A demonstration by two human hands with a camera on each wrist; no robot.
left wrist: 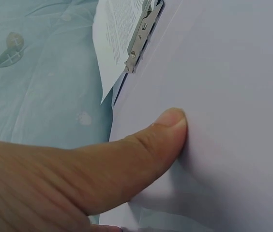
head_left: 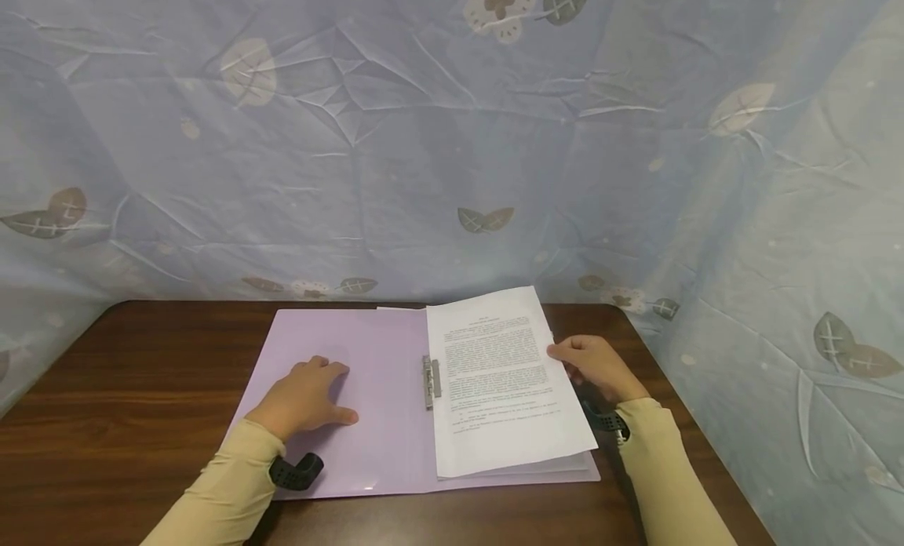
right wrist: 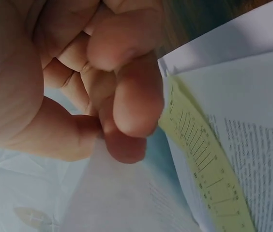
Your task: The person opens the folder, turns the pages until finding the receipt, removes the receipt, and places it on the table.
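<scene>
A light purple folder (head_left: 384, 405) lies spread on the table, with a metal clip (head_left: 428, 383) along its spine. Printed paper (head_left: 494, 373) covers the right half. My right hand (head_left: 596, 365) pinches the right edge of the top sheet (right wrist: 110, 193) between thumb and fingers, and that side is raised. Under it, the right wrist view shows a yellow strip (right wrist: 206, 164) with printed lines and numbers, lying on another printed page (right wrist: 252, 140). Over the left cover is my left hand (head_left: 304, 397), fingers spread and relaxed, holding nothing; its thumb (left wrist: 146, 150) extends toward the clip.
The dark wooden table (head_left: 127, 405) extends to the left of the folder and in front of it. A pale blue curtain (head_left: 395, 177) with leaf prints hangs behind the table and along its right side. Each wrist wears a black band (head_left: 295, 472).
</scene>
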